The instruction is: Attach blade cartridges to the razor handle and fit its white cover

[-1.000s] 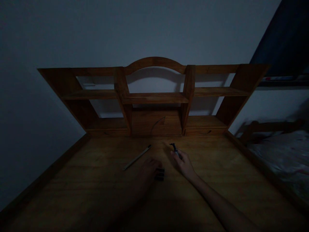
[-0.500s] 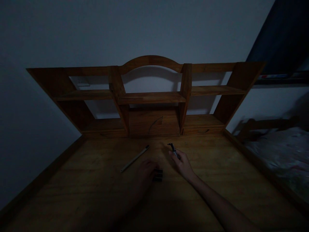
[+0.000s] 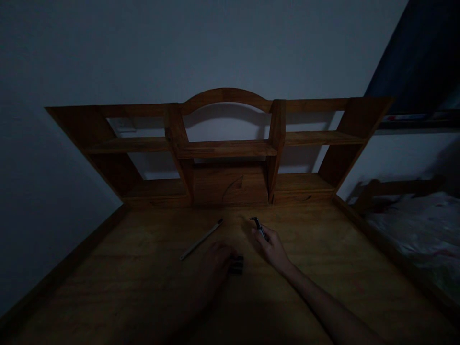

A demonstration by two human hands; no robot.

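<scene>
A slim, black-and-silver handled tool with a bent head [image 3: 256, 222] is gripped in my right hand [image 3: 271, 244], its head pointing up and left above the desk. My left hand [image 3: 219, 258] lies low over the desk in deep shadow, fingers curled against several short black bars [image 3: 236, 264] lying side by side. The fingers cover the left ends of those bars, and the dim light hides how firmly they are held. Left of the hands, a long pale stick with a dark tip [image 3: 201, 239] rests diagonally on the wood.
The wooden desk [image 3: 151, 297] is edged by raised side rails. Along its back stands a wooden shelf unit [image 3: 226, 149] with cubbies and small drawers, against a pale wall. Beyond the right rail lies a plastic-wrapped heap [image 3: 417, 225]. The room is very dark.
The whole view has shifted slightly downward in the picture. Both hands stay in nearly the same place, with the right still holding the bent-head tool.
</scene>
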